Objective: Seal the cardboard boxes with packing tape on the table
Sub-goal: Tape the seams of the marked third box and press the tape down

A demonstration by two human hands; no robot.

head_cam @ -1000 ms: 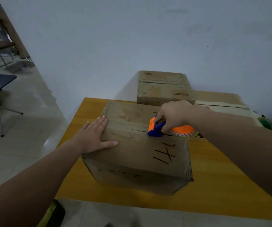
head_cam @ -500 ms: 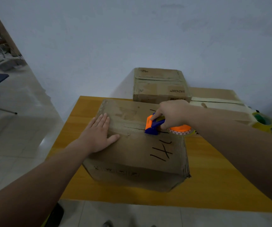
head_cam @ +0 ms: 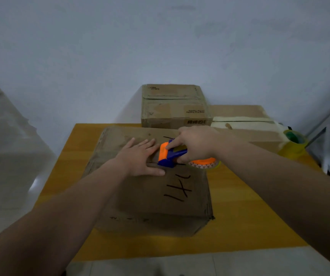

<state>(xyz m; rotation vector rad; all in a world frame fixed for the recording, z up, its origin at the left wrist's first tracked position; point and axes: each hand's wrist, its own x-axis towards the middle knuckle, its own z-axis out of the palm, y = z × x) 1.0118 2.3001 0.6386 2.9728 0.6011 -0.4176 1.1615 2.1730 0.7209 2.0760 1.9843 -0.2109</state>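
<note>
The tape dispenser lies along the top seam of the near box, blade end pointing left, gripped closed by the right hand. The left hand (flat, fingers spread) has slid right, now touching the dispenser's nose.

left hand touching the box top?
Touching. Head view: the left hand lies flat, palm down, on the box top, no gap visible, beside the tape dispenser.
</note>
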